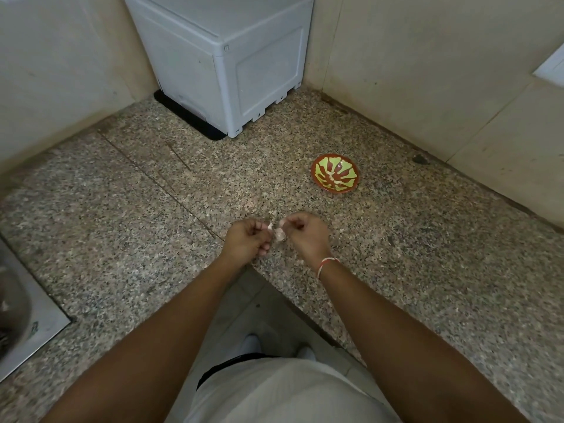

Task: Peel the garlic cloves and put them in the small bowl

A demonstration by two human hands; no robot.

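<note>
Two hands peel garlic over a speckled stone counter, a small bowl waiting off to the right.

The garlic (279, 234) is a pale, pinkish-white lump held between the two hands just above the counter (122, 209); the left hand (247, 239) pinches a flake of papery skin (270, 225) beside it, and the right hand (305, 235) has its fingers curled round the garlic itself. How many cloves are there is hard to tell — fingers cover much of it. One small bowl (334, 173), red-brown with yellow-green markings, sits apart from the hands and looks empty. One white appliance (225, 59) stands in the corner — its top is cut off. A sink (18, 309) shows partly at the left edge.
</note>
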